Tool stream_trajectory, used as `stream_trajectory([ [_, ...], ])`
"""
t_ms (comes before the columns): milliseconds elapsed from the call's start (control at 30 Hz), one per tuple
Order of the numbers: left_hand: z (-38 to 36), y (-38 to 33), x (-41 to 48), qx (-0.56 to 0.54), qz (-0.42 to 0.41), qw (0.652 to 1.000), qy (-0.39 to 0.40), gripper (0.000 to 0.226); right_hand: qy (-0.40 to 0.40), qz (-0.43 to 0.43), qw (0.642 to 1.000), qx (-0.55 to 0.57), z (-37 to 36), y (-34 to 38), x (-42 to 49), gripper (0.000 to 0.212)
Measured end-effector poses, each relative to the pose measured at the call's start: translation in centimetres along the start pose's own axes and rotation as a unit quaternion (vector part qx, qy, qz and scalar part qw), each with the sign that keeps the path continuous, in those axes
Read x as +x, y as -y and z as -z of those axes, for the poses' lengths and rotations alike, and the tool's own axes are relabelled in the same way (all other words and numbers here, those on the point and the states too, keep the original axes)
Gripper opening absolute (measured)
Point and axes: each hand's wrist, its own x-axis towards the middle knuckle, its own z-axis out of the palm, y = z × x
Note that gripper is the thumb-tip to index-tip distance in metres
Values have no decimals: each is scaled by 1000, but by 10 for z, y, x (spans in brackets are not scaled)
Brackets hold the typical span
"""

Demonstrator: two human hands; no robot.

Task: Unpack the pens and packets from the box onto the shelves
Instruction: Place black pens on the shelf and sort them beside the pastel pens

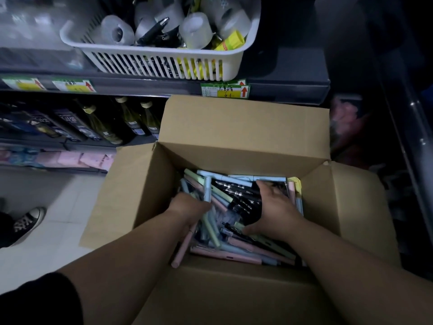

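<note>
Light: dim | Floor [58,195]: pale tiles, lower left | Shelves [140,85]: dark, 3 price labels [225,90] on edge, white basket [150,52] above, bottles [131,120] below

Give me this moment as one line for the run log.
stage: reaching into box | left hand: among pastel pens, grip unseen | right hand: spread over black pens
</note>
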Motion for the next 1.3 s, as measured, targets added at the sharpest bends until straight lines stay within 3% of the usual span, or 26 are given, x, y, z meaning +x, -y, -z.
stream_trajectory([
  [133,-2,2,1,-51,10,999,13,45,7,-4,1000,-10,5,2,-2,122],
  [300,-6,-6,-10,-142,21,989,23,36,-22,9,999,49,12,6,-6,47],
  [400,-4,-14,-19,-227,34,973,38,31,-27,17,997,77,15,11,-7,19],
  [667,-4,-28,-35,-382,48,918,91,25,-125,45,973,190,29,17,-20,17],
  [833,-2,-40,-39,-542,48,831,117,21,-200,92,942,252,50,27,-25,10],
  [967,1,-39,-40,-598,21,792,120,20,-232,97,929,271,48,28,-26,10],
  [1033,3,-36,-38,-590,-7,798,123,19,-264,119,912,289,49,30,-28,8],
  [1133,3,-31,-35,-535,-88,833,113,31,-290,165,902,275,54,35,-30,9],
  [1300,3,-32,-45,-438,-233,863,95,21,-184,102,944,254,45,32,-24,22],
])
